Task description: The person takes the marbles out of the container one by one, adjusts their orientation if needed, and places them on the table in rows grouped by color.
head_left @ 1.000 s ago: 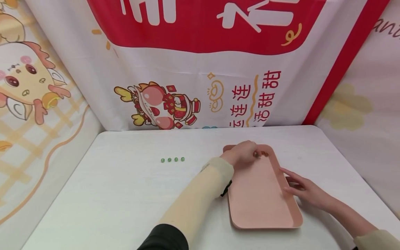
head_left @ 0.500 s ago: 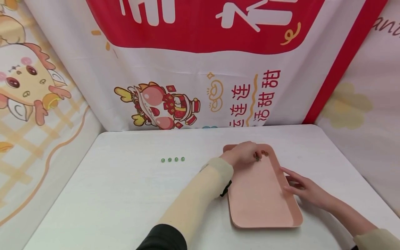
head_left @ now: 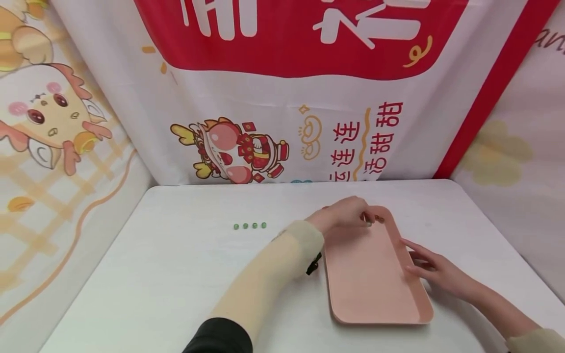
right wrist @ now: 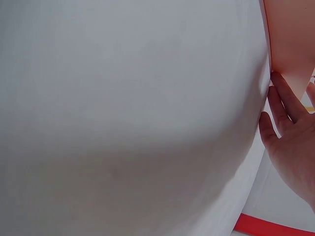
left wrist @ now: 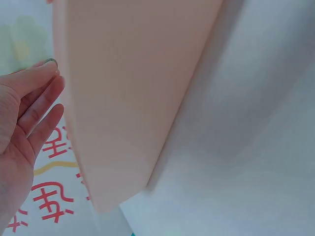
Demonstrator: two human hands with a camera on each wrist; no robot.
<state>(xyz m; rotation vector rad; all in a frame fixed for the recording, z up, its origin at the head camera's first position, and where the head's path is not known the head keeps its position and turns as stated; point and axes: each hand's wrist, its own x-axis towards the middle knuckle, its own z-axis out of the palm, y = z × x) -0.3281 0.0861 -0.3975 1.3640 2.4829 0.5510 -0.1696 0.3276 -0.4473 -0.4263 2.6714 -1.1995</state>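
My left hand (head_left: pixel 349 212) reaches over the far end of a pink tray (head_left: pixel 371 289), palm down. Its thumb and fingertips pinch a small green bead (head_left: pixel 369 224) low over the tray floor. From the left wrist view, a small glassy round (left wrist: pixel 50 61) shows at the thumb tip, with the other fingers stretched toward the tray wall (left wrist: pixel 123 108). Beside that hand, a few brown beads (head_left: pixel 379 218) lie in the tray's far right corner. My right hand (head_left: pixel 443 274) rests against the tray's right side, its fingers fairly straight along the outer wall and rim.
Several green beads (head_left: pixel 250 226) form a short row on the white table (head_left: pixel 185 274), left of the tray. A printed cloth backdrop (head_left: pixel 265 98) hangs behind the table's far edge, with patterned cloth on both sides.
The head view has shifted a little, moving the scene slightly right. My left wrist has drawn slightly left relative to the tray, the bead still at its fingertips. The right hand stays on the rim.
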